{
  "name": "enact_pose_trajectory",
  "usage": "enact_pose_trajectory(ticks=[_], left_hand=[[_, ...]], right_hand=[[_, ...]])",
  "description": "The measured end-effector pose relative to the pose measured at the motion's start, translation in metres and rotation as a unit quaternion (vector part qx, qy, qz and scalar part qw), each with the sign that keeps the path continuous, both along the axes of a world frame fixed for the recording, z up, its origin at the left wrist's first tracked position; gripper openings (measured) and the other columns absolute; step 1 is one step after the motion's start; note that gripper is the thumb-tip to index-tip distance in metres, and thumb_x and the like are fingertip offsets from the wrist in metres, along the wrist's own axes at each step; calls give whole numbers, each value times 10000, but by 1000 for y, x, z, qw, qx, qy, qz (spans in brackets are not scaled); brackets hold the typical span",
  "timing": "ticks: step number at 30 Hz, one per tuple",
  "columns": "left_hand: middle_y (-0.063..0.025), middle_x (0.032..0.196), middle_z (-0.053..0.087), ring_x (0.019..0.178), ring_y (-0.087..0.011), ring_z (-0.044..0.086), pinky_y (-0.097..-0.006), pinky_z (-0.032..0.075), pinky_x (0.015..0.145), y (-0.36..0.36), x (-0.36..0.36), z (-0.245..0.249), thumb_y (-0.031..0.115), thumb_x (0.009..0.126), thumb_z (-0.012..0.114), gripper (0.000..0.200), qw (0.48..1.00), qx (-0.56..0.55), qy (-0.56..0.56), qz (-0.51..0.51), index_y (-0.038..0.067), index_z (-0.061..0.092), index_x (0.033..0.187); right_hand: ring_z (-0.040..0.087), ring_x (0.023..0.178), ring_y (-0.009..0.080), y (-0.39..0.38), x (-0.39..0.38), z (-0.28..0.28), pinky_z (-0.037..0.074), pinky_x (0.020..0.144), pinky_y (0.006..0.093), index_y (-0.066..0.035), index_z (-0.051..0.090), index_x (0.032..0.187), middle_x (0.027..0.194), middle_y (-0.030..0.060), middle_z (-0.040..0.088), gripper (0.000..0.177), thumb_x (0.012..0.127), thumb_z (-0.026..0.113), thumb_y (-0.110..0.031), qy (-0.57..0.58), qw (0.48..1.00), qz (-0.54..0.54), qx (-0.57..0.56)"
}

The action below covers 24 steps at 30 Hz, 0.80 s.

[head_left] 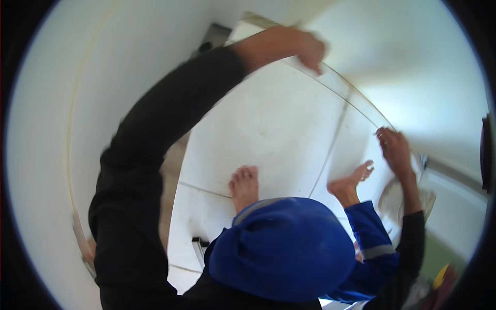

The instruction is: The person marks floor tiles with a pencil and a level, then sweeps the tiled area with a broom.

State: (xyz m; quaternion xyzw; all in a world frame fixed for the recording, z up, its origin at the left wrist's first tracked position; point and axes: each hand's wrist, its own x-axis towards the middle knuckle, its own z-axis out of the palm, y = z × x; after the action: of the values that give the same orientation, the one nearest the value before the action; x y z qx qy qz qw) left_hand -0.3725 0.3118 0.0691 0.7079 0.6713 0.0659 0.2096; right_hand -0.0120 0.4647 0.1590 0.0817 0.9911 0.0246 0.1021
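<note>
My left hand (305, 49) reaches far forward to the skirting (338, 85) at the foot of the wall. Its fingers are bent and drawn together, pointing down, and slightly blurred; anything between them is hidden. Farther right along the same skirting is my right hand (395, 147), its fingertips pinched together close to the strip's lower edge. A tiny pale bit shows at those fingertips, too small to name. Between the two hands, thin lines run along the skirting's top and bottom edges.
White floor tiles (258, 119) with grey joints lie below me. My bare feet (245, 187) rest on them, and my blue-trousered knee (284, 248) fills the lower middle. A metal profile (199, 248) lies by my leg. White walls (413, 62) rise on both sides.
</note>
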Motion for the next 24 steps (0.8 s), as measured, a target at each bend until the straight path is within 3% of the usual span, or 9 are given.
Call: enact_pose_trajectory(ticks=[2,5,7,10,13,15,21,22,24], left_hand=[[-153,1143,707,1007,-288,686,-419,541,881,-53,26,0,466,913,702,557,977,-33,-208,25,85,613,1309],[-160,1109,718,1012,-264,698,-363,558,873,-106,83,-22,323,939,711,416,917,37,-378,124,65,640,1258],[-142,1103,715,1029,-243,695,-368,552,916,-112,122,-50,261,952,699,388,858,0,-470,204,55,640,1276],[-150,1092,720,1043,-216,679,-361,536,952,-153,180,-31,181,964,686,360,739,-35,-591,321,-2,632,1271],[-138,1069,714,1030,-211,669,-340,506,945,-164,219,-26,250,963,677,397,689,-28,-611,387,-1,631,1266],[-143,1082,711,1040,-221,670,-359,506,962,-169,218,-19,229,964,672,389,673,-80,-644,353,-5,622,1270],[-149,1149,684,1076,-226,661,-359,504,987,-174,169,23,107,946,663,378,773,-87,-484,401,-2,593,1301],[-148,1148,681,1063,-226,659,-364,496,991,-172,155,46,158,926,683,418,777,-51,-467,418,8,597,1307],[-147,1139,672,1069,-251,647,-389,483,988,-159,142,106,456,901,689,623,807,25,-333,488,7,592,1321]], right_hand=[[662,737,398,7,18,58,508,673,506,-93,656,973,848,148,689,56,947,639,-139,8,998,-44,51],[665,733,413,19,61,107,510,655,525,-103,669,951,864,159,695,77,950,630,-169,32,982,-166,90],[663,745,414,43,99,97,508,660,518,-90,655,948,856,168,690,74,948,636,-162,59,966,-237,83],[660,764,416,63,166,61,505,667,506,-72,635,945,844,181,683,81,946,646,-152,102,940,-320,52],[658,782,417,94,235,-8,501,674,495,-53,615,941,832,194,676,98,944,655,-142,125,906,-404,34],[671,785,414,109,269,-66,512,680,486,-56,634,966,819,190,693,135,944,666,-185,114,878,-463,41],[699,700,291,183,258,-176,532,661,418,-62,735,950,774,135,713,175,926,713,-234,232,845,-479,-46],[702,706,289,198,244,-183,533,662,417,-63,739,957,783,133,720,174,926,715,-232,240,848,-469,-61],[734,776,283,228,217,-200,570,716,391,-78,769,986,847,131,749,191,915,719,-249,238,849,-465,-72]])
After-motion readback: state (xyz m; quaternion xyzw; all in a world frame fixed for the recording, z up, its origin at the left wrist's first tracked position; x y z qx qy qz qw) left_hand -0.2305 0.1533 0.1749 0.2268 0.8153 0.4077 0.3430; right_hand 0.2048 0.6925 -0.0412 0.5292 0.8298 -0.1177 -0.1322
